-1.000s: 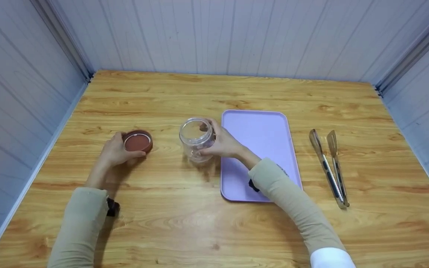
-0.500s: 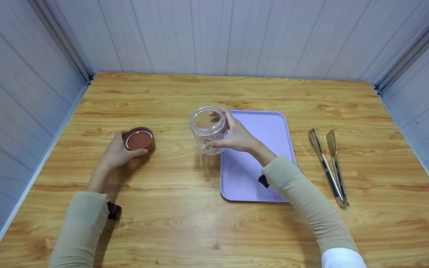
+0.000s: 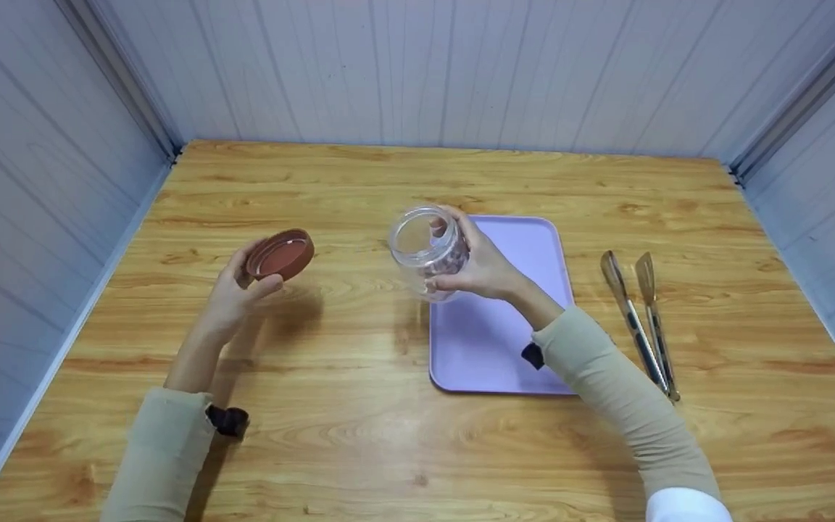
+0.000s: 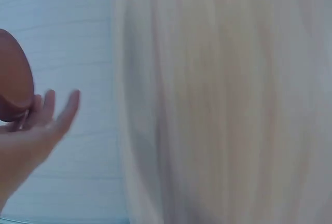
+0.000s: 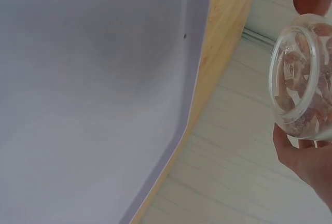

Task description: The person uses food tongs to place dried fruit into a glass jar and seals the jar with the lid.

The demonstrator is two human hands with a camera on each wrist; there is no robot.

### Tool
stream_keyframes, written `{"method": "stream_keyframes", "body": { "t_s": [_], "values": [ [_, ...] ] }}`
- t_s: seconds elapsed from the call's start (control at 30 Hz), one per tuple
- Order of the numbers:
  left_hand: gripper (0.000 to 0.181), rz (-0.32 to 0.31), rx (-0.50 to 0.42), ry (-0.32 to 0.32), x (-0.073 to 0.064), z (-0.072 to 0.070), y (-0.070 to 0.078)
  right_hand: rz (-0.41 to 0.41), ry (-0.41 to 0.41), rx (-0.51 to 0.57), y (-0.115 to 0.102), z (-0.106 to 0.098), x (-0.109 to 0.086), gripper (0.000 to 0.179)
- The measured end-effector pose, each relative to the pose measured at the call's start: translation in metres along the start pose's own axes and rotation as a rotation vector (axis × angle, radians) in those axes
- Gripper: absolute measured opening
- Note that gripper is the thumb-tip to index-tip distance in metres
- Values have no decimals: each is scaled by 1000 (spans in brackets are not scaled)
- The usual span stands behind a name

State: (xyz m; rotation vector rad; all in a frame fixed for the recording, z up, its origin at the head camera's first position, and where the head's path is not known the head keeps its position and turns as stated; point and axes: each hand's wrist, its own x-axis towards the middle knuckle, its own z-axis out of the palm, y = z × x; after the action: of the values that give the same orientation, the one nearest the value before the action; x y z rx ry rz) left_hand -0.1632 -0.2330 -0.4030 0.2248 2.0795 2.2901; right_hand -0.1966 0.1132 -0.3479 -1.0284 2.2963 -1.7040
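Observation:
My left hand [image 3: 233,301] holds a reddish-brown round lid [image 3: 288,254] above the table, tilted with its hollow inner side showing. In the left wrist view the lid [image 4: 13,73] is partly cut off, with some fingers stretched out beside it. A clear wide-mouthed jar [image 3: 417,261] is in my right hand [image 3: 486,270], gripped round its side, slightly tilted and raised near the left edge of the lilac tray [image 3: 472,348]. Several small brownish pieces, seemingly in clear wrapping, show inside the jar [image 5: 311,79] in the right wrist view. They are too indistinct to name.
Silver tongs [image 3: 636,322] with dark grip inserts lie on the wooden table [image 3: 359,435], to the right of the tray. Pale panelled walls [image 3: 417,72] enclose the table at the back and both sides.
The lid has risen off the table in my left hand and tipped over to the right. My right hand has lifted the jar and carried it rightward to the tray's edge.

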Motion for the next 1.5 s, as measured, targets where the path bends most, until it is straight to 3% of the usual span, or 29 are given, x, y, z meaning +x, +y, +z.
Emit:
{"method": "stream_keyframes", "body": {
  "t_s": [0.1,0.17,0.3,0.57,0.77,1.0,1.2,1.5],
  "values": [
    [71,82,-245,-51,-2,6,1,-16,-15,-7,-1,-1,-4,90],
    [78,124,-345,-87,-3,9,2,-36,-29,-6,-1,-2,-7,89],
    [85,178,-426,-139,-5,17,4,-63,-36,-11,-2,-2,-13,88],
    [77,255,-604,-241,-7,31,7,-91,-2,-31,-6,-1,-26,90],
    [74,289,-676,-307,-7,36,2,-50,11,-73,-9,-1,-35,88],
    [75,288,-744,-320,-9,41,1,-85,-3,-171,-13,-1,-45,90],
    [73,285,-787,-310,-11,49,0,-103,-16,-193,-15,1,-55,88],
    [67,304,-871,-349,-13,66,1,-91,-47,-294,18,2,-65,94]
  ]
}}
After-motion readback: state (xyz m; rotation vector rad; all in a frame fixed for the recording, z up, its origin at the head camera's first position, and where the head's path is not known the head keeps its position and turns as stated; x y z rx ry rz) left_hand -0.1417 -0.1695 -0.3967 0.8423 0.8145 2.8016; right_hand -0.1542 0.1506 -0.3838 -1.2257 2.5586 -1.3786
